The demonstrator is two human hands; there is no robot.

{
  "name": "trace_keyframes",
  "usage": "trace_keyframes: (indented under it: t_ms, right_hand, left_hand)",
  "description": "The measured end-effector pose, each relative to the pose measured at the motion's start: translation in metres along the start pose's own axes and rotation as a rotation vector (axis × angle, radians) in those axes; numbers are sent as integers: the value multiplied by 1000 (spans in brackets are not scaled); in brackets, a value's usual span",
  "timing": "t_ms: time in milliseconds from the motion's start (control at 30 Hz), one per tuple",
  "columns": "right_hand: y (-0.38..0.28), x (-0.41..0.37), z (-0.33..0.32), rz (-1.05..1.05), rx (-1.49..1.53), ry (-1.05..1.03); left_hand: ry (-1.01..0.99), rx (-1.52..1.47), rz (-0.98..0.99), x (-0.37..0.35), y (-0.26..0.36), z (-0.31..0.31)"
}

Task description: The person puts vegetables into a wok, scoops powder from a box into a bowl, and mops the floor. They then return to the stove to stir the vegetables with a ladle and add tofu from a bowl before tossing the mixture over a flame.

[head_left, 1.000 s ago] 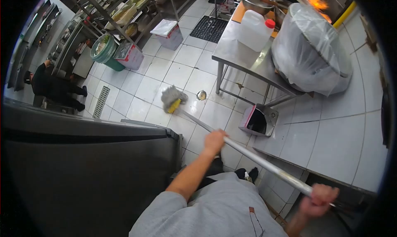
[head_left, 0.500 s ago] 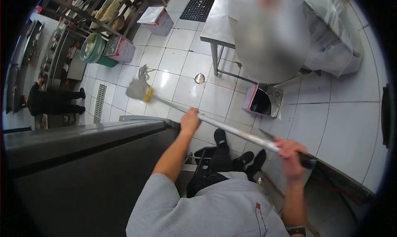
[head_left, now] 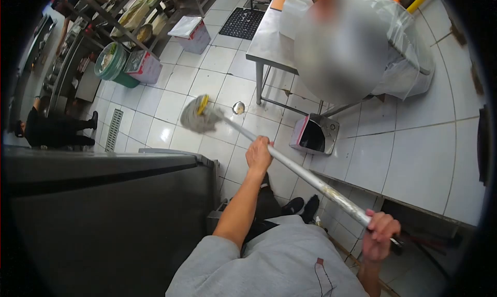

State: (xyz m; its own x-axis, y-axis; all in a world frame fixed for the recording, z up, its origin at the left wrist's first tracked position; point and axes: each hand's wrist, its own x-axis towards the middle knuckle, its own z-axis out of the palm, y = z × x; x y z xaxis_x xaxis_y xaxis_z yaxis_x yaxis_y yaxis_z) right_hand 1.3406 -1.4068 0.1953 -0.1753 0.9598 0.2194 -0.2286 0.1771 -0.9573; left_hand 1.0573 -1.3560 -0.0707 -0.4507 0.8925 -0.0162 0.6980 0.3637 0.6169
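Observation:
My left hand point(head_left: 260, 153) is wrapped round the middle of a mop point(head_left: 305, 175) with a long pale handle. Near the handle's dark end, my right hand point(head_left: 382, 234) grips it from above. The handle slopes up and leftward to a grey string mop head point(head_left: 195, 118) with a yellow clamp, which lies against the white tiled floor point(head_left: 171, 113) and is slightly blurred. Close to the right of the mop head is a small round floor drain point(head_left: 238, 108).
A metal table point(head_left: 274, 48) carries a white jug point(head_left: 296, 16); a large blurred grey shape hides part of it. An open box point(head_left: 315, 134) stands below. Left are a green bin point(head_left: 118, 69), a grate point(head_left: 114, 130), a person in black point(head_left: 57, 123) and a dark grey appliance point(head_left: 114, 214).
The mop head has swung rightward, closer to the floor drain, and its clamp has turned. Both my hands have shifted right, my right hand also lower. The view has moved slightly.

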Motion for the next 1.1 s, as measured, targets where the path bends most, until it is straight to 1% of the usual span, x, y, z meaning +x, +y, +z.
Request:
trace_keyframes:
  t_ms: [67, 133, 167, 233, 267, 300, 367, 400, 433, 467, 500, 533, 600, 667, 700, 733, 833, 867, 933, 967, 1033, 1067, 1100]
  right_hand:
    - [7, -12, 5, 11, -74, -42]
    - [6, -24, 5, 60, -215, -93]
    - [0, -26, 1, 54, -217, -100]
    - [-17, -29, -15, -11, -313, -71]
    - [-23, -30, -25, -75, -304, -48]
    - [-33, -30, -38, -91, -302, -43]
    - [-58, -32, -64, -166, -300, -162]
    - [-70, -36, -75, -228, -315, -160]
    - [-81, -40, -86, -292, -327, -161]
    - [-96, -45, -97, -331, -330, -151]
    - [-110, -55, -109, -345, -281, -130]
    - [-122, -64, -115, -410, -180, 25]
    - [-165, -82, -168, -281, 107, -337]
    - [-210, -98, -186, -328, -144, -322]
    - [-228, -109, -192, -317, -165, -273]
    - [-243, -118, -199, -303, -126, -251]
    - [-285, -135, -211, -280, -6, -219]
    - [-298, -142, -212, -282, 37, -222]
    - [-324, -156, -218, -290, -33, -142]
    - [-336, -161, -220, -290, -80, -87]
    - [-362, -167, -212, -266, -129, -47]
    - [-367, -168, -209, -249, -169, -28]
    - [-359, -159, -189, -243, -176, -16]
  left_hand:
    - [3, -18, 19, 19, -9, 7]
    - [-67, -50, 161, 26, -12, 10]
    - [-59, -54, 160, 22, -9, 13]
    - [-86, -77, 264, 16, 12, 19]
    - [-94, -72, 266, 7, 25, 23]
    - [-85, -72, 280, -2, 38, 26]
    - [-168, 1, 334, -26, 61, 33]
    - [-162, -20, 387, -41, 75, 32]
    - [-163, -13, 398, -56, 90, 31]
    - [-224, 12, 409, -73, 107, 29]
    - [-288, 39, 422, -90, 124, 27]
    - [-297, 50, 436, -108, 140, 29]
    - [-372, 56, 555, -142, 171, 35]
    - [-442, 24, 629, -170, 201, 38]
    - [-495, -9, 675, -187, 215, 38]
    - [-573, -22, 746, -200, 230, 37]
    - [-732, 10, 843, -239, 267, 43]
    - [-750, 4, 870, -251, 279, 43]
    - [-893, -21, 937, -277, 301, 42]
    - [-910, -27, 948, -288, 312, 44]
    - [-1017, -83, 896, -310, 329, 50]
    - [-1031, -87, 898, -317, 337, 52]
    - [-1071, -115, 907, -322, 344, 53]
